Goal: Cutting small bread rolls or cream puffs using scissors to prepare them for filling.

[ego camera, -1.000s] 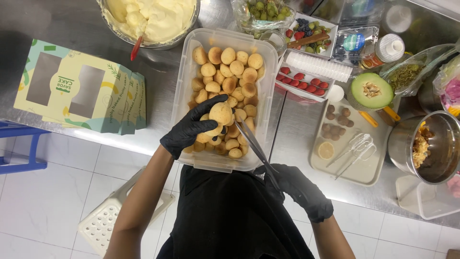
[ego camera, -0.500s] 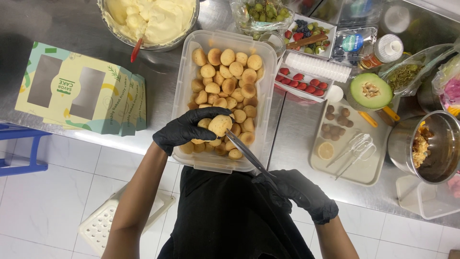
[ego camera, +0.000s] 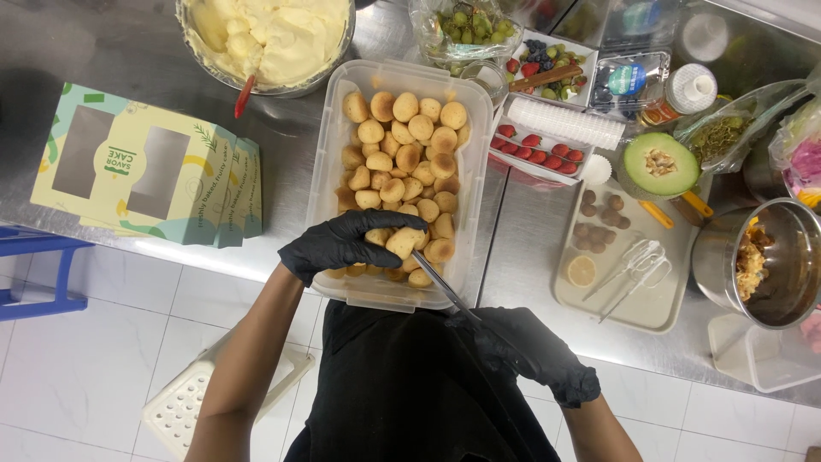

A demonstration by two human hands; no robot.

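The left hand [ego camera: 342, 244], in a black glove, pinches one small round pastry [ego camera: 404, 242] over the near end of the clear plastic tub [ego camera: 329, 184], lifted off the heap so the blade can get at it. From five o'clock the right hand [ego camera: 530, 355], closed around the handle, angles a thin knife [ego camera: 440, 282] up so its tip meets the pastry's side. At eleven o'clock sits a bowl of cream [ego camera: 274, 38]; at nine o'clock a stack of folded cake boxes [ego camera: 145, 167]; at three o'clock a tray [ego camera: 633, 308]

We see black gloves [ego camera: 342, 244], golden-brown puffs [ego camera: 409, 154] in a clear tub [ego camera: 329, 171], pale yellow cream [ego camera: 282, 34], a yellow-green patterned box [ego camera: 145, 162], red berries [ego camera: 539, 150], a grey steel counter [ego camera: 513, 248].
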